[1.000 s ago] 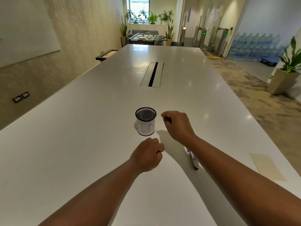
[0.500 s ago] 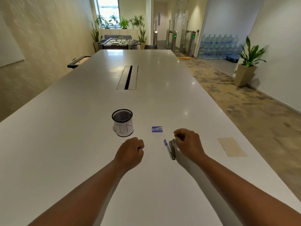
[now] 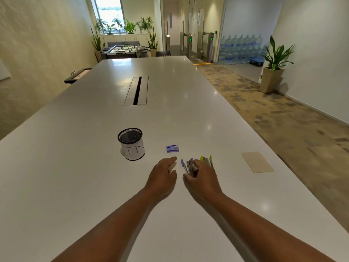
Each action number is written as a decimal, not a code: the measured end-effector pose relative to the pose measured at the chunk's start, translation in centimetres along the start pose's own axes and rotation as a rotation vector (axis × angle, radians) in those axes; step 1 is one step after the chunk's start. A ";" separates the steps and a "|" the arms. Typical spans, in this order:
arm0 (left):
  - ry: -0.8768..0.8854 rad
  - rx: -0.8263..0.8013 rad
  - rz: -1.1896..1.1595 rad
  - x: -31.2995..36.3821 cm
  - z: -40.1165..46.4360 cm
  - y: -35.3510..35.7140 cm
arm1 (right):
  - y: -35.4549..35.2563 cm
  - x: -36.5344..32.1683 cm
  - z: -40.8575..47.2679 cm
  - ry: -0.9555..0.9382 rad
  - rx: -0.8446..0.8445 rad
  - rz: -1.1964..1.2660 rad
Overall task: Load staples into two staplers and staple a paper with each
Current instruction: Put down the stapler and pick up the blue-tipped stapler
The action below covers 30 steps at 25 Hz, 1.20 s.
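While the left hand [image 3: 164, 173] is held loosely curled, empty, the purple stapler [image 3: 187, 167] is gripped by the right hand [image 3: 203, 175]. A yellow stapler [image 3: 206, 160] seems tucked beside it, blurred

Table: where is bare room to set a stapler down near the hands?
Bare table left of the left hand and below the mesh cup. Crowded: right hand on the staplers; staple box just beyond.
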<state>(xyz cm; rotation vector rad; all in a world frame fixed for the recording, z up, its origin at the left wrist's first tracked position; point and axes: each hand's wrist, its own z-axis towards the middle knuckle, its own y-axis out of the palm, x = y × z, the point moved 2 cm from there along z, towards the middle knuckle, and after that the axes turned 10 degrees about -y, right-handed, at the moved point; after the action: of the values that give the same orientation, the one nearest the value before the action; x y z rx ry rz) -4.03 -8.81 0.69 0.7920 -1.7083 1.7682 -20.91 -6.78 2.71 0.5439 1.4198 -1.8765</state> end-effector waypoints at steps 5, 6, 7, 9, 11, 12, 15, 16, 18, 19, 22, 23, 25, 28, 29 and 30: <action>-0.017 -0.052 0.228 0.0 1.0 1.2 | 1.3 0.4 -0.5 0.001 0.013 0.009; -0.017 -0.033 0.254 0.1 1.0 1.4 | 1.5 0.4 -0.5 -0.004 0.013 0.016; -0.014 -0.008 0.259 0.1 1.1 1.6 | 1.6 0.5 -0.5 -0.013 0.015 0.021; -0.008 0.044 0.231 0.0 1.1 1.8 | 1.7 0.7 -0.7 -0.036 0.033 0.037; -0.030 0.070 0.121 -0.2 1.2 1.8 | 1.7 0.8 -0.7 -0.060 0.065 0.062; -0.060 0.070 -0.007 -0.2 1.3 1.8 | 1.7 0.8 -0.8 -0.069 0.082 0.076; -0.172 0.009 -0.531 0.3 1.5 2.1 | 1.6 0.7 -0.8 -0.082 0.134 0.125; -0.198 -0.003 -0.668 0.5 1.4 2.3 | 1.5 0.6 -0.8 -0.092 0.151 0.131; -0.257 -0.001 -0.853 0.9 1.2 2.5 | 1.3 0.4 -0.9 -0.132 0.185 0.135; -0.279 -0.010 -0.926 0.9 1.2 2.5 | 1.2 0.3 -0.9 -0.152 0.198 0.143; -0.305 -0.102 -1.085 0.9 1.2 2.2 | 1.1 -0.1 -1.1 -0.200 0.176 0.164; -0.305 -0.133 -1.102 0.9 1.2 2.0 | 1.2 -0.1 -1.2 -0.199 0.156 0.184; -0.296 -0.170 -1.099 0.8 1.3 1.7 | 1.3 0.1 -1.3 -0.163 0.132 0.257; -0.293 -0.208 -1.101 0.6 1.1 1.7 | 1.5 0.8 -1.2 -0.055 0.082 0.334; -0.285 -0.228 -1.102 0.5 1.1 1.7 | 1.5 0.9 -1.1 -0.021 0.060 0.352; -0.274 -0.250 -1.104 0.4 1.1 1.7 | 1.7 1.1 -0.8 0.008 0.035 0.366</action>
<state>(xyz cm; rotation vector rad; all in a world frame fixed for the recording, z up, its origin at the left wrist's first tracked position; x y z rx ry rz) -5.52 -10.00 -0.14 1.5072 -1.1737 0.6994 -20.45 -6.53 0.63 0.7721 1.1996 -1.6084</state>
